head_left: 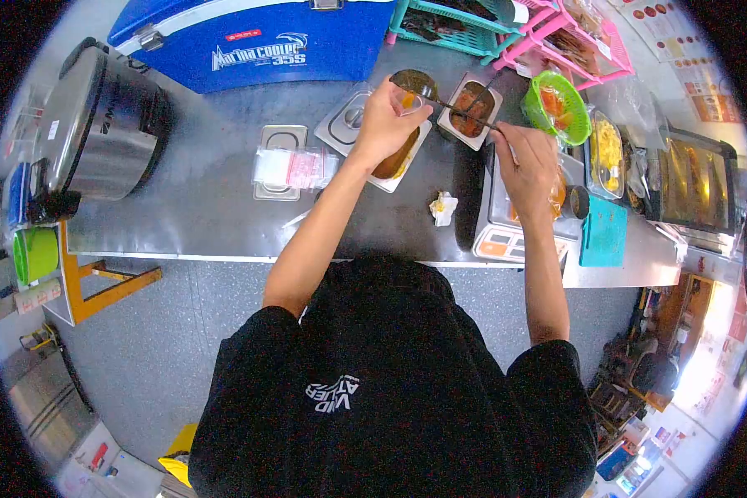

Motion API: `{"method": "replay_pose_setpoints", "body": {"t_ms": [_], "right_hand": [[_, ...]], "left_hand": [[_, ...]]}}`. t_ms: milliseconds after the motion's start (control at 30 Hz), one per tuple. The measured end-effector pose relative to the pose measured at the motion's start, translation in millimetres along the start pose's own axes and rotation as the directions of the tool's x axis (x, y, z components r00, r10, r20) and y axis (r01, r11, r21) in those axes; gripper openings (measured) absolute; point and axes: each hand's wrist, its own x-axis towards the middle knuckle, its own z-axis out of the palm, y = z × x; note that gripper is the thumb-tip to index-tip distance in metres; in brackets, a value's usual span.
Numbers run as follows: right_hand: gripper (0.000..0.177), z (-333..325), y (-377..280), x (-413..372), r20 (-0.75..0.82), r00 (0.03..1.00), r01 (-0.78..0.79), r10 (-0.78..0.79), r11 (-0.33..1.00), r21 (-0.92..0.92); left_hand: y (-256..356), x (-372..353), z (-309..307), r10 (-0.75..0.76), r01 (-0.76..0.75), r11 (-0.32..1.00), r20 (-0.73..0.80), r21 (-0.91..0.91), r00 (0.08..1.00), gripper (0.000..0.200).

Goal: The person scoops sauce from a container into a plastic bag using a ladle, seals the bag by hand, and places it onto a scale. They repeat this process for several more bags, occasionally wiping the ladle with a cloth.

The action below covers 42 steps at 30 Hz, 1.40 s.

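Observation:
My right hand [527, 162] is closed around the dark handle of a ladle [415, 83], whose bowl reaches leftward to my left hand. My left hand [388, 124] grips a small clear plastic container or bag [408, 101] with something orange in it, right under the ladle's bowl; its exact kind is hard to make out. Beneath my left hand is a metal pan of brown sauce [397, 162], partly hidden by the hand. A smaller pan of reddish-brown sauce [471, 112] stands to its right, with a dark utensil in it.
Small printed plastic bags [295, 168] lie on a metal lid at left. A crumpled tissue [443, 208] sits near a scale [498, 241] at right. Behind are a blue cooler [257, 50], a green basket [556, 108] and tiered racks. A large pot [112, 124] stands far left.

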Motion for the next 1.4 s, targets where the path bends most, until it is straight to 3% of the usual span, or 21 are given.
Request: {"method": "replay_pose_setpoints", "body": {"t_ms": [233,467,567,667,767,867,1000,1100,1133,1233,1267,1333,1400], "right_hand": [[0.016,1.4,-4.7,-7.1,0.053,0.989,-0.137,0.135,0.99,0.03],[0.012,8.9,-5.0,-18.0,0.155,0.953,-0.279,0.259,0.953,0.12],[0.014,10.9,-5.3,-22.4,0.204,0.922,-0.361,0.329,0.921,0.147],[0.016,15.9,-1.8,-28.0,0.244,0.89,-0.436,0.384,0.874,0.215],[0.017,16.6,-1.5,-27.3,0.276,0.864,-0.488,0.42,0.834,0.259],[0.018,18.4,-2.3,-27.3,0.278,0.842,-0.535,0.463,0.786,0.311],[0.02,34.9,9.4,-45.9,0.374,0.762,-0.639,0.529,0.706,0.304],[0.021,55.8,6.8,-61.0,0.428,0.821,-0.472,0.378,0.871,0.136],[0.022,61.2,2.9,-59.6,0.479,0.819,-0.42,0.315,0.899,0.127],[0.02,60.5,-20.3,-33.4,0.303,0.946,-0.132,0.117,0.991,0.03],[0.02,58.1,-27.8,-20.4,0.304,0.932,-0.277,0.198,0.93,0.241],[0.019,49.0,-41.8,4.8,0.357,0.872,-0.489,0.335,0.624,0.609],[0.019,30.6,-48.1,25.0,0.455,0.857,-0.513,0.243,0.494,0.702]], "left_hand": [[-16.4,-2.8,-1.7,-0.016,0.02,0.996,0.04,-0.086,0.999,0.033],[-13.4,-12.1,-7.1,-0.015,0.009,0.991,0.041,0.134,0.999,0.033],[-10.7,-19.6,-10.5,-0.081,0.068,0.966,0.039,0.25,0.996,0.032],[-19.3,-21.6,-12.4,-0.112,0.097,0.962,0.045,0.256,0.993,0.032],[-39.0,-21.0,-12.4,-0.026,0.024,0.98,0.008,0.2,1.0,0.032],[-38.1,-22.3,-16.8,-0.08,0.077,0.985,0.014,0.154,0.997,0.031],[12.7,-32.5,-35.8,0.033,-0.031,0.998,-0.042,0.054,0.999,0.028],[60.4,-38.0,-53.0,-0.142,0.161,0.971,0.118,-0.174,0.983,0.027],[73.8,-38.1,-60.4,-0.178,0.227,0.955,0.245,-0.191,0.953,0.032],[98.2,-35.1,-66.5,-0.232,0.359,0.91,0.462,-0.209,0.856,0.047],[104.8,-34.1,-65.2,-0.235,0.404,0.88,0.509,-0.251,0.828,0.052],[114.4,-33.3,-63.7,-0.234,0.497,0.806,0.599,-0.322,0.766,0.062],[117.3,-30.1,-59.1,-0.223,0.522,0.784,0.633,-0.336,0.742,0.063]]}}
